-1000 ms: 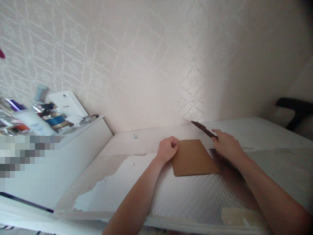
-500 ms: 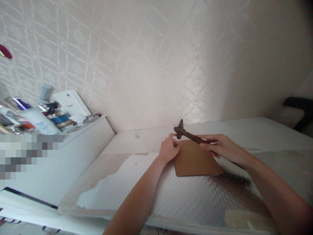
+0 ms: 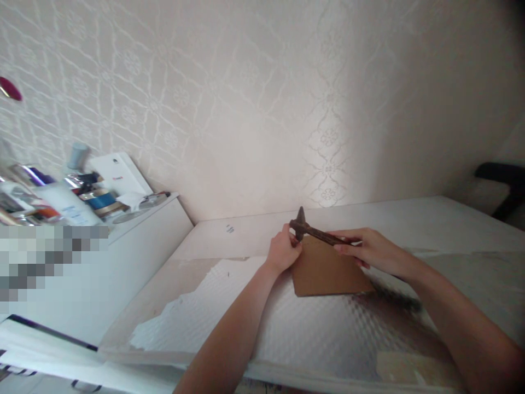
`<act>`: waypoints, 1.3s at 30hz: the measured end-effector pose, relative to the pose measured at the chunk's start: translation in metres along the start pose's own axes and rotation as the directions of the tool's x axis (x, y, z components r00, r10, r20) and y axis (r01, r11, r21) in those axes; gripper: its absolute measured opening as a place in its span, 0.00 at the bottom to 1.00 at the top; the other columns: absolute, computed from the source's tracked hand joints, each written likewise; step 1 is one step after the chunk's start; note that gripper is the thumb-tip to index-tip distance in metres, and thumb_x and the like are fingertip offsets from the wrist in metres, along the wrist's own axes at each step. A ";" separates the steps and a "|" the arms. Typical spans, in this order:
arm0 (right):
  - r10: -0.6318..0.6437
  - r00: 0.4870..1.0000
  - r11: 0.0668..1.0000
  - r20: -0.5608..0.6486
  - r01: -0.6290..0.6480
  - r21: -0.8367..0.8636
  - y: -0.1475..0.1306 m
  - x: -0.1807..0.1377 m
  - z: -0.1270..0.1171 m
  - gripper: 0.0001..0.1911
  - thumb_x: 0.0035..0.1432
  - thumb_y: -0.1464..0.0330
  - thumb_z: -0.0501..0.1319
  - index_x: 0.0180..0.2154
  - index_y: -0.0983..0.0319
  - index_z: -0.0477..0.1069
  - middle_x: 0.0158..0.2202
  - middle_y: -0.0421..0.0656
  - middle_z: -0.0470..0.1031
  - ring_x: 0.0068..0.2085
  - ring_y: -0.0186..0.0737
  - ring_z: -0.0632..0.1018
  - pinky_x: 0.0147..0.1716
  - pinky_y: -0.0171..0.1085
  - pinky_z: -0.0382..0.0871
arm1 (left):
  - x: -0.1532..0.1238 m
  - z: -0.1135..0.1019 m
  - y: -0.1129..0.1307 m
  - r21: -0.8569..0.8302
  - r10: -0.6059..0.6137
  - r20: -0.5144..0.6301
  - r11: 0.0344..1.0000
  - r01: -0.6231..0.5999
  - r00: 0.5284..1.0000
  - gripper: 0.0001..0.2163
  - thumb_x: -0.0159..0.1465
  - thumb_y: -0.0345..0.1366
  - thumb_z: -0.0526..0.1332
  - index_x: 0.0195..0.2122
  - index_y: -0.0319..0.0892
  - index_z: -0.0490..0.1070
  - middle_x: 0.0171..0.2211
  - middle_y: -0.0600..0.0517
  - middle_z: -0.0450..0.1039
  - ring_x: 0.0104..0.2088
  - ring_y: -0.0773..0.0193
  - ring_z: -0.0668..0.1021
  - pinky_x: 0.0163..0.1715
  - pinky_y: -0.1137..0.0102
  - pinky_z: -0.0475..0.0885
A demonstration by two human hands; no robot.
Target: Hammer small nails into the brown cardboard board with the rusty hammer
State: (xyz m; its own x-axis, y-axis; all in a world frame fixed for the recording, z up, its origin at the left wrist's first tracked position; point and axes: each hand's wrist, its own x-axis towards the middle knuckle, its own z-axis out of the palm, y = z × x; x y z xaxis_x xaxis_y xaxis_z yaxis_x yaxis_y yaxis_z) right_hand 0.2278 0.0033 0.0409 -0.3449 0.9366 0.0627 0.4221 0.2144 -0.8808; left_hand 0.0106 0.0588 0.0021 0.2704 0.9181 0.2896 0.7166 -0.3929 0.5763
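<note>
A brown piece of cardboard [image 3: 328, 271] lies flat on a white table [image 3: 254, 230]. My left hand [image 3: 283, 251] is closed in a pinch at the cardboard's far left corner. My right hand [image 3: 371, 251] grips the handle of a small dark rusty hammer [image 3: 315, 231], held level over the cardboard's far edge. The hammer's head sits right by my left hand's fingertips. What those fingertips pinch is too small to make out.
A white textured sheet [image 3: 287, 323] with a torn edge covers the near part of the table. A white cabinet [image 3: 123, 241] at the left carries bottles and jars. A patterned wall stands close behind. A dark chair arm [image 3: 502, 175] shows at the far right.
My right hand swung the hammer from the table's right side over to the cardboard's far left corner, its head now beside my left fingertips. My left hand stayed put.
</note>
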 end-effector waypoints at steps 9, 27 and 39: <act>-0.008 1.000 1.000 0.017 0.008 0.005 0.000 0.000 -0.003 0.29 0.52 0.58 0.58 0.54 0.62 0.67 0.25 0.38 0.68 0.19 0.28 0.60 0.16 0.30 0.55 | 0.000 -0.001 0.001 -0.024 0.008 0.012 1.000 -0.007 1.000 0.16 0.53 0.28 0.57 0.43 0.44 0.60 0.30 0.55 0.73 0.32 0.65 0.75 0.35 0.70 0.69; -0.012 1.000 1.000 0.010 0.012 0.019 0.000 0.000 -0.002 0.28 0.51 0.59 0.58 0.53 0.63 0.68 0.25 0.38 0.69 0.19 0.28 0.61 0.16 0.30 0.54 | 0.000 -0.001 0.000 0.000 0.030 0.005 1.000 -0.030 1.000 0.14 0.54 0.29 0.57 0.41 0.43 0.59 0.30 0.55 0.73 0.31 0.65 0.75 0.34 0.70 0.68; -0.001 1.000 1.000 0.023 0.000 0.026 0.001 0.001 -0.002 0.30 0.50 0.56 0.59 0.54 0.62 0.67 0.26 0.38 0.69 0.19 0.28 0.60 0.17 0.31 0.53 | 0.000 0.000 -0.001 -0.002 0.038 -0.002 0.999 -0.038 0.999 0.13 0.53 0.29 0.57 0.40 0.43 0.59 0.30 0.55 0.73 0.31 0.65 0.74 0.34 0.70 0.68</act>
State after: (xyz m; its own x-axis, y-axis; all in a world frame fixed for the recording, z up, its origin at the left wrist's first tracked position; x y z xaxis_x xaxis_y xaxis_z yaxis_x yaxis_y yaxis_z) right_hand 0.2300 0.0048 0.0408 -0.3648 0.9296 0.0525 0.3998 0.2074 -0.8928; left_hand 0.0099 0.0588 0.0016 0.2965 0.9024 0.3126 0.7045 -0.4276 0.5664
